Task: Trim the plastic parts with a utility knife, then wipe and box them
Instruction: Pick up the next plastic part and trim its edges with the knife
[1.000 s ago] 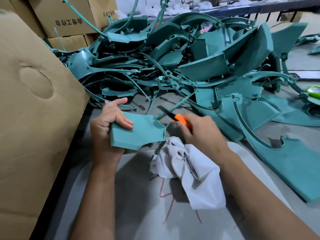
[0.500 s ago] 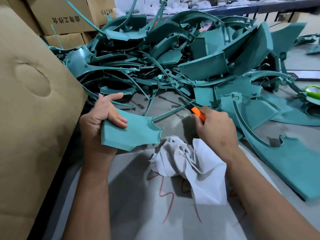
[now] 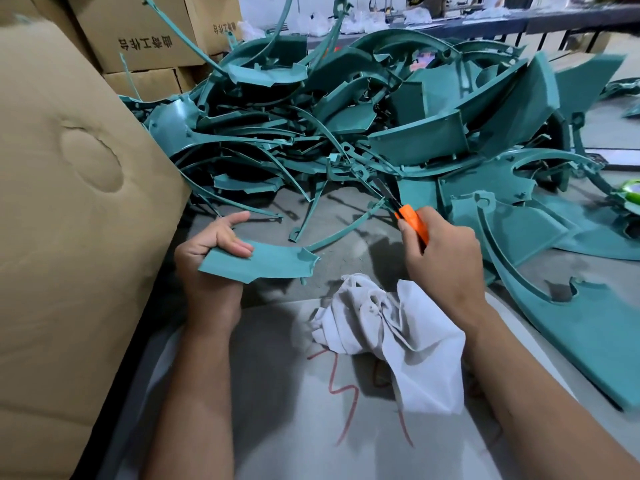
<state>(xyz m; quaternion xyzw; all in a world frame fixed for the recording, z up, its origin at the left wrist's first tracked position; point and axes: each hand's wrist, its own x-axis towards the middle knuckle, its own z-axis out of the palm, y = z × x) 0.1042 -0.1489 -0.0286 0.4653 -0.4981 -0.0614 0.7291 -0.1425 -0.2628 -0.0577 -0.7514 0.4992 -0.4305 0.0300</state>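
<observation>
Head view: I watch a trimming job at a grey table (image 3: 277, 427).

My feed shows the left hand (image 3: 207, 265) gripping a flat teal plastic part (image 3: 273, 261) with a notched end at nine o'clock; the right hand (image 3: 446, 261) clenches an orange utility knife (image 3: 410, 225) pointing toward eleven, above a crumpled white cloth (image 3: 401, 334).

Shows a pale grey sheet (image 3: 277, 427) just nearer than the left hand (image 3: 207, 268) and right hand (image 3: 446, 258), scrawled with red marker lines (image 3: 346, 403). Takes in bare grey tabletop (image 3: 343, 206) between and beyond them. Catches a bright green-and-yellow object (image 3: 632, 192) at the frame edge, well right of the right hand, and, far beyond both, a long dark bench (image 3: 554, 15) strewn with white bags (image 3: 318, 24).
</observation>
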